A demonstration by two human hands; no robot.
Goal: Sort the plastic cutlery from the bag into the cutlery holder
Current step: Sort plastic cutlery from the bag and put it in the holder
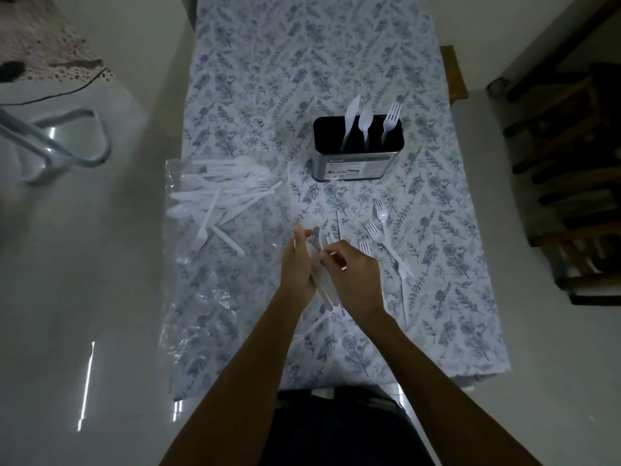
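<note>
Holding a bundle of white plastic cutlery (319,270), the left hand (297,264) grips the handles while the right hand (353,274) pinches one piece at its upper end. Cutlery holder (356,163): beyond both hands, one knife, spoon and fork upright inside. Bag (221,203): left of the left hand, more pieces lying on it. Loose forks (381,227): just right of the right hand on the worktop (453,314). Handling, judged: very light, slick, stiff but snappable; best taken mid-handle.
</note>
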